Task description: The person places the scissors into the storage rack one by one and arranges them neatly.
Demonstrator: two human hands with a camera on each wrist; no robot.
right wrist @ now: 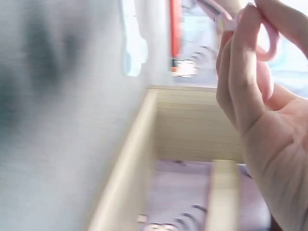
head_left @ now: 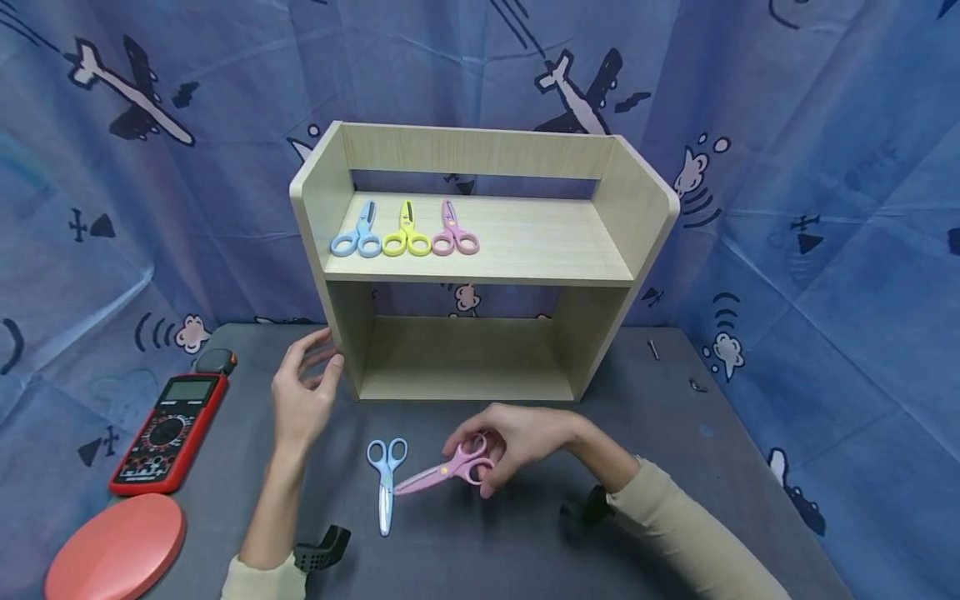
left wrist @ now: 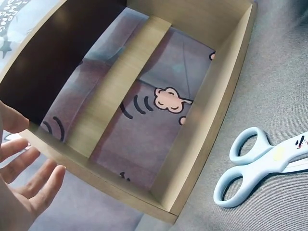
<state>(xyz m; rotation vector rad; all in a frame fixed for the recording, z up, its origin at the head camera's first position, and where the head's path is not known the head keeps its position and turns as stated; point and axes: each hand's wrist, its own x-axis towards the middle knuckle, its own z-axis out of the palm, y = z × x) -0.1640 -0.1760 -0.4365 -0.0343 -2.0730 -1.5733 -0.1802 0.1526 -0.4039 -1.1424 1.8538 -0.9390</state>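
My right hand [head_left: 501, 442] pinches the handle loops of a pink pair of scissors [head_left: 442, 472], its blades pointing left just above the grey table [head_left: 675, 467]. In the right wrist view the fingers [right wrist: 245, 72] curl round the pink handle [right wrist: 269, 43]. A blue pair of scissors [head_left: 386, 479] [left wrist: 255, 166] lies flat to its left. My left hand [head_left: 303, 392] [left wrist: 24, 178] hovers with relaxed fingers beside the left wall of a wooden shelf unit [head_left: 480, 250] [left wrist: 202, 130], holding nothing. Blue [head_left: 360, 237], yellow [head_left: 407, 236] and pink scissors [head_left: 453, 235] lie side by side on the upper shelf.
A red multimeter [head_left: 168, 433] and a coral round disc [head_left: 116, 546] sit at the table's left. Small dark bits [head_left: 654, 350] lie at the right. Blue patterned cloth [head_left: 825, 208] hangs behind and at both sides. The shelf unit's lower bay [head_left: 465, 354] holds nothing.
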